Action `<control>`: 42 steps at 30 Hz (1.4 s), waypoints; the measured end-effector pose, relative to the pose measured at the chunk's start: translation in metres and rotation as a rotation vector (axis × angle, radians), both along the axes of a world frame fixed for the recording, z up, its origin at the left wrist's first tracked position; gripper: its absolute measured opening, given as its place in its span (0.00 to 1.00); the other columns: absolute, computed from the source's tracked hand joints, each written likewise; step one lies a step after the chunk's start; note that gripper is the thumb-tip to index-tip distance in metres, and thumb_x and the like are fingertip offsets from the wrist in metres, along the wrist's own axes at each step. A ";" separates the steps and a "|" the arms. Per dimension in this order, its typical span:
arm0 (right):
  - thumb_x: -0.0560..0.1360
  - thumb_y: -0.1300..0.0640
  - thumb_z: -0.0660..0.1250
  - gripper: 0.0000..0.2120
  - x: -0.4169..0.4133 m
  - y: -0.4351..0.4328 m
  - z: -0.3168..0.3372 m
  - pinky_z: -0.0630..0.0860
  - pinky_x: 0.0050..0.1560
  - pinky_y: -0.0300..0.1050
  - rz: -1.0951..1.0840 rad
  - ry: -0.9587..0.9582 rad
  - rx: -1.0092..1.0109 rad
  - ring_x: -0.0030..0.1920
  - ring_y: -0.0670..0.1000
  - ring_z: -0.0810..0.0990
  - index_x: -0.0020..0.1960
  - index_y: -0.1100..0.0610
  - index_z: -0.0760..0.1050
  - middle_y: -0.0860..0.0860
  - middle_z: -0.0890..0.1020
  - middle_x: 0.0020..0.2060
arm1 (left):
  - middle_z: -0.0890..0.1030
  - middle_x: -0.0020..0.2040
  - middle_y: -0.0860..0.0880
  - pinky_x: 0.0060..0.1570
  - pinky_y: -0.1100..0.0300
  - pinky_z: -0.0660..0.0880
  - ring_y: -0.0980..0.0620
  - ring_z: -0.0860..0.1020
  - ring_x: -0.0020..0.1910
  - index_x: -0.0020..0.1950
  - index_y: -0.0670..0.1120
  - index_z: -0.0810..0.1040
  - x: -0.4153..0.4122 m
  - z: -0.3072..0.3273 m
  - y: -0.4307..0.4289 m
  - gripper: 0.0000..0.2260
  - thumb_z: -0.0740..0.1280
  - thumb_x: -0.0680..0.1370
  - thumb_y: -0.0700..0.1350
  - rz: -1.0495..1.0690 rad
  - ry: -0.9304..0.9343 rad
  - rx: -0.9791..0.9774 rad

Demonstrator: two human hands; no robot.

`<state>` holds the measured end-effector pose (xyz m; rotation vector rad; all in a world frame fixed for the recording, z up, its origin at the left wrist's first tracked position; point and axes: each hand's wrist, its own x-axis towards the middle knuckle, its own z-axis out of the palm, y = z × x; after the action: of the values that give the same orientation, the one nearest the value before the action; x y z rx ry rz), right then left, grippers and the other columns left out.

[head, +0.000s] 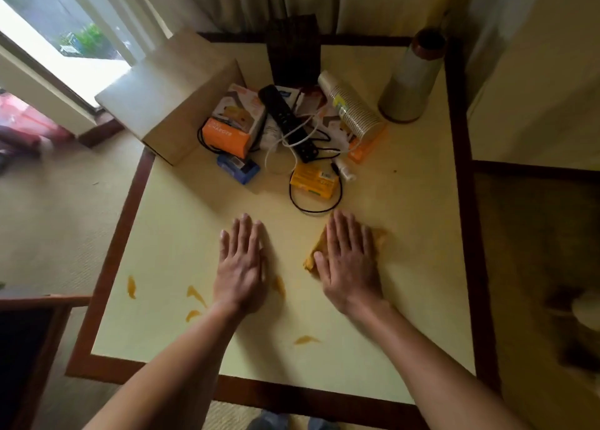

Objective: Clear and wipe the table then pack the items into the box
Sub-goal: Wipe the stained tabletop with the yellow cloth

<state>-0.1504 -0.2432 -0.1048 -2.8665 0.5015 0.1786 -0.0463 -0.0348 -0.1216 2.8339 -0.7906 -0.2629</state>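
Left hand point(241, 269) flat on table point(418, 251); right hand point(350, 267) flat, pressing yellow cloth point(311, 258).

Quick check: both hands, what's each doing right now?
Left hand: open, flat on the table, holding nothing.
Right hand: open, fingers straight, pressing the yellow cloth onto the table.

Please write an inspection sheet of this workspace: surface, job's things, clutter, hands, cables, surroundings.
Surface: cream table with orange stains near the front left.
Job's things: yellow cloth under the right hand; cardboard box at back left.
Clutter: orange carton, yellow packet, paper cup stack, flask, at the back.
Hands: left hand flat on the table; right hand flat, pressing the cloth.
Cables: black cable loops by the yellow packet; white cable in the pile.
Surroundings: window left, curtains behind.
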 end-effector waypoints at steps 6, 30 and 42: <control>0.83 0.40 0.46 0.35 -0.026 -0.006 -0.003 0.49 0.80 0.61 -0.215 0.013 -0.075 0.82 0.58 0.49 0.83 0.58 0.46 0.56 0.49 0.82 | 0.40 0.84 0.43 0.81 0.43 0.42 0.47 0.36 0.82 0.84 0.46 0.44 0.002 0.006 0.001 0.28 0.46 0.85 0.51 -0.009 0.024 -0.007; 0.82 0.41 0.41 0.35 0.120 0.209 0.002 0.40 0.80 0.61 -0.313 0.022 0.006 0.81 0.59 0.40 0.82 0.59 0.39 0.57 0.41 0.81 | 0.59 0.83 0.43 0.81 0.44 0.51 0.43 0.52 0.83 0.80 0.46 0.65 0.116 0.028 0.137 0.21 0.53 0.86 0.43 -0.057 0.154 -0.300; 0.82 0.40 0.40 0.35 0.154 0.182 -0.005 0.43 0.80 0.61 -0.560 0.022 -0.062 0.82 0.59 0.43 0.82 0.61 0.42 0.58 0.45 0.82 | 0.31 0.81 0.40 0.78 0.48 0.31 0.42 0.29 0.80 0.83 0.49 0.34 0.183 0.012 0.182 0.35 0.34 0.78 0.63 -0.172 0.118 0.094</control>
<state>0.0031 -0.0617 -0.1094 -2.6533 1.2971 0.0971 0.1366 0.1472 -0.1097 2.8066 -1.0221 -0.4996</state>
